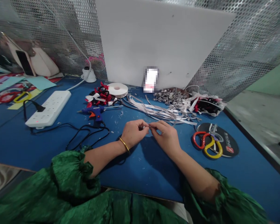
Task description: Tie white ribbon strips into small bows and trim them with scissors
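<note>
So both hands, left hand [133, 134] and right hand [166, 137], are nearly tip to tip in the middle of the desk [144, 174], fingers [158, 125] closed in a thumb-and-index pinch on each side. The piece [149, 126] they're gripping sits right between the tips, so neither hand is really nearer. It's tiny and mostly covered, so take this with a grain of salt, but its long axis seems to run left to right, from one pinch to the other.

Just past the fingers on the far side are the ribbons [151, 109], a loose bundle slanting from far left to near right. Behind its right end there's a heap of grey bits [169, 97]. The glue gun [96, 112] is off to the left and a touch farther out, nozzle pointing left, so that's on the left hand's side, cord [84, 128] looped just nearer. The scissors [211, 144] lie partly on a black disc [232, 141] out right, handles toward the near side, closer to the right hand.

Room-wise, bare blue surface shows between the forearms down to the near edge. Far side's tighter, with the white board [165, 40] standing behind everything.
</note>
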The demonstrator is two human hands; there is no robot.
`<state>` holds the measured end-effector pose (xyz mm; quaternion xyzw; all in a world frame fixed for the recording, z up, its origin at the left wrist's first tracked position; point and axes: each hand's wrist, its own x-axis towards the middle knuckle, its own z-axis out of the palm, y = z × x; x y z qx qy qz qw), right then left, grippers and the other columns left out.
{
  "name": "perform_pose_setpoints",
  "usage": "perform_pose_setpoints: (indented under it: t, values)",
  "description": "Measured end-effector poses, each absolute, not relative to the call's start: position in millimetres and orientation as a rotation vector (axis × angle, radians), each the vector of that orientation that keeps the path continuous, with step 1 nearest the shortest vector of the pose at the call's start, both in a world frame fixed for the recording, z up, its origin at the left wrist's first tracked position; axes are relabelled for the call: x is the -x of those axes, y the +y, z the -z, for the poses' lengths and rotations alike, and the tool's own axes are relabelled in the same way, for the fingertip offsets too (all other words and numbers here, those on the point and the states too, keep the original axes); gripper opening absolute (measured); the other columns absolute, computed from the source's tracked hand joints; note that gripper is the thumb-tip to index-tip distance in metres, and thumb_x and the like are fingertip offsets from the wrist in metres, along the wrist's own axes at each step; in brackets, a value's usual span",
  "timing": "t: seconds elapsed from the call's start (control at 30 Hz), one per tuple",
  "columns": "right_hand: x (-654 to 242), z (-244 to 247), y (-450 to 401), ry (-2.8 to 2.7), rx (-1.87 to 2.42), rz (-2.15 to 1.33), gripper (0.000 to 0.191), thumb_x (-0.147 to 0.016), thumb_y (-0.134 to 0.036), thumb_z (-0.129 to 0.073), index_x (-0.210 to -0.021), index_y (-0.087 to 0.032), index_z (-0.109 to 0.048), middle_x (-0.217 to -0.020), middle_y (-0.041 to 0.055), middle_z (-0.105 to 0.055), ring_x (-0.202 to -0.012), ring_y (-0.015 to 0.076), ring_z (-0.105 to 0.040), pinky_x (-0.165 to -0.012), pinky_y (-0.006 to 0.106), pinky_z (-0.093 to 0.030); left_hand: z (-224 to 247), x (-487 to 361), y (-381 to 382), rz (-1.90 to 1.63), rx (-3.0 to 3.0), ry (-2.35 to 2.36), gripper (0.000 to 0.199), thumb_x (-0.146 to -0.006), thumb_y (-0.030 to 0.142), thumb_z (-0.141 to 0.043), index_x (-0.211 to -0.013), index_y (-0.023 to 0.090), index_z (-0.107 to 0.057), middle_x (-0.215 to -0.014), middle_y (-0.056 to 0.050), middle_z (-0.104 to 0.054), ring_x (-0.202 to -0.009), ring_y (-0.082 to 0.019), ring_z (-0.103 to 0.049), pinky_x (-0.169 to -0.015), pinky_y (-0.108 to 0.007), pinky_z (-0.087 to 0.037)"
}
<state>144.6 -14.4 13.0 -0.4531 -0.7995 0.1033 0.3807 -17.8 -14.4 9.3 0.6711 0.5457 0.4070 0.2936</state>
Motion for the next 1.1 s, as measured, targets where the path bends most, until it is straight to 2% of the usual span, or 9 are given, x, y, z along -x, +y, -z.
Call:
perform_pose_setpoints:
  t: [0.2, 0.4, 0.53, 0.67, 0.9, 1.0, 1.1]
  values:
    - [-144.1, -13.5, -15.8, -2.126, 1.185, -0.190, 0.016, -0.088, -0.015, -0.052, -0.090, -0.021, -0.067, -0.086, 0.0041, -0.064, -0.077, 0.0170, -0.061, -0.068, 0.027, -0.043, -12.2, 17.5, -14.6, -1.075, -1.817, 1.481, 0.011, -0.075, 0.025, -0.062, -0.077, 0.018, -0.070, -0.061, 0.002, -0.063, -0.057, -0.010, -0.055, -0.057, -0.022, -0.040]
    - [-144.1, -15.2, -13.6, -2.075, 1.138, -0.392, 0.010, -0.087, -0.015, -0.050, -0.085, -0.019, -0.059, -0.083, 0.0038, -0.057, -0.075, 0.0161, -0.055, -0.070, 0.027, -0.041, -15.2, 19.7, -15.5, -1.078, -1.937, 1.497, 0.010, -0.075, 0.021, -0.061, -0.078, 0.020, -0.070, -0.062, 0.004, -0.062, -0.058, -0.009, -0.054, -0.060, -0.022, -0.039]
    - [-144.8, -13.9, -8.5, -1.978, 1.147, -0.679, 0.009, -0.087, -0.018, -0.049, -0.081, -0.019, -0.056, -0.077, 0.0018, -0.055, -0.071, 0.0152, -0.051, -0.065, 0.027, -0.038, -12.9, 21.2, -14.7, -1.059, -1.992, 1.508, 0.010, -0.077, 0.021, -0.061, -0.080, 0.021, -0.070, -0.064, 0.003, -0.064, -0.061, -0.010, -0.056, -0.062, -0.023, -0.040]
    - [-146.7, -15.4, -5.1, -1.770, 1.212, -1.179, 0.010, -0.082, -0.026, -0.057, -0.077, -0.017, -0.058, -0.062, -0.0032, -0.049, -0.057, 0.0115, -0.041, -0.054, 0.025, -0.031, -12.6, 21.0, -15.9, -1.048, -1.989, 1.477, 0.010, -0.078, 0.021, -0.060, -0.081, 0.021, -0.070, -0.070, 0.003, -0.068, -0.064, -0.011, -0.058, -0.064, -0.023, -0.040]
    - [-155.1, -25.1, -2.1, -1.024, 1.052, -2.024, 0.020, -0.065, -0.025, -0.079, -0.071, -0.013, -0.064, -0.066, -0.0029, -0.054, -0.054, 0.0056, -0.046, -0.060, 0.022, -0.042, -17.0, 21.6, -14.1, -1.084, -1.857, 1.267, 0.007, -0.079, 0.021, -0.058, -0.085, 0.020, -0.061, -0.069, 0.003, -0.064, -0.064, -0.010, -0.058, -0.063, -0.022, -0.042]
    - [-156.0, -24.0, -1.0, -0.869, 0.959, -2.158, 0.018, -0.066, -0.020, -0.079, -0.075, -0.012, -0.066, -0.068, -0.0029, -0.056, -0.052, 0.0035, -0.046, -0.062, 0.021, -0.046, -16.4, 22.1, -12.0, -1.074, -1.792, 1.181, 0.006, -0.080, 0.021, -0.056, -0.085, 0.020, -0.059, -0.066, 0.004, -0.061, -0.062, -0.010, -0.057, -0.063, -0.022, -0.043]
    - [-154.5, -21.5, -0.6, -0.832, 0.978, -2.122, 0.016, -0.065, -0.018, -0.079, -0.074, -0.012, -0.067, -0.066, -0.0022, -0.058, -0.050, 0.0039, -0.048, -0.059, 0.019, -0.048, -15.5, 21.7, -11.9, -1.077, -1.790, 1.150, 0.009, -0.080, 0.020, -0.055, -0.086, 0.019, -0.061, -0.069, 0.002, -0.062, -0.064, -0.010, -0.057, -0.064, -0.022, -0.044]
